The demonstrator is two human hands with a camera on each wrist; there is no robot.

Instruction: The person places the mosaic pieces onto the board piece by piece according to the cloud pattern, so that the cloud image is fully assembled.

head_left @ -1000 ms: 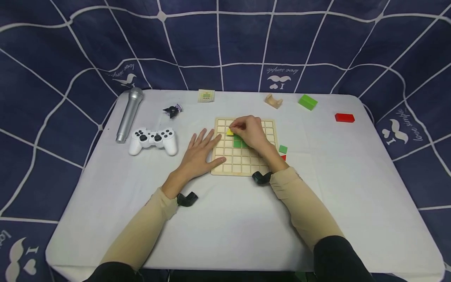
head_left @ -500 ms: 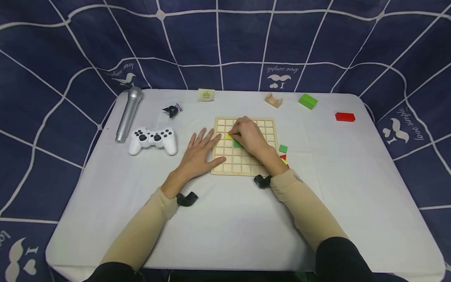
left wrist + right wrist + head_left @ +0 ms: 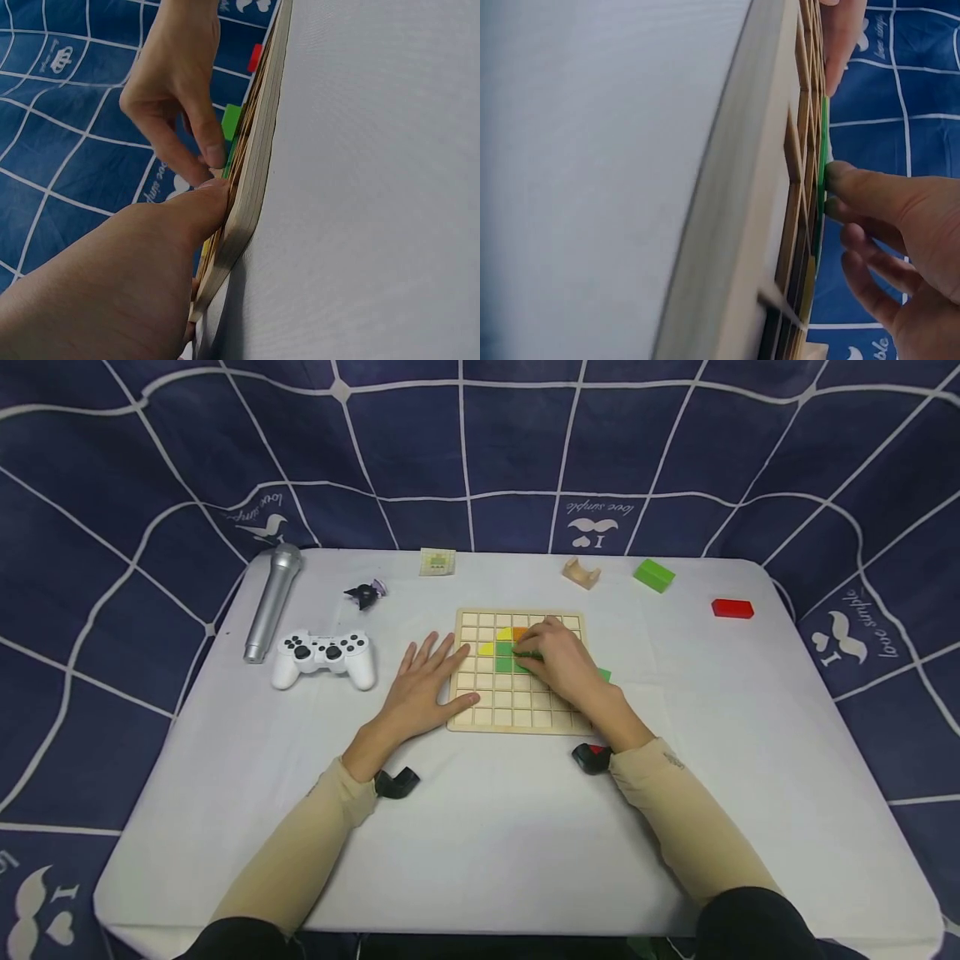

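A wooden grid board (image 3: 491,718) lies on the white table. My left hand (image 3: 423,693) rests with spread fingers on its left side. My right hand (image 3: 558,660) bends over the upper middle of the board, thumb and fingertips pinching a small green tile that they partly cover. Green tiles (image 3: 504,662) sit in the grid beside those fingertips. Two yellow tiles, one at the upper row (image 3: 504,633) and one lower left (image 3: 486,649), and an orange tile (image 3: 519,633) lie around them. In the right wrist view, my right thumb and finger meet at a green strip (image 3: 823,150).
Right of the board lies a loose green tile (image 3: 604,675), partly behind my right forearm. A white game controller (image 3: 324,658), silver microphone (image 3: 274,602) and small dark figure (image 3: 366,595) stand left. A pattern card (image 3: 437,562), wooden piece (image 3: 582,574), green block (image 3: 654,575) and red block (image 3: 732,608) lie behind.
My right hand has moved rightward from the yellow tile at the left to the green tiles, uncovering yellow and orange tiles. The left hand has stayed in place.
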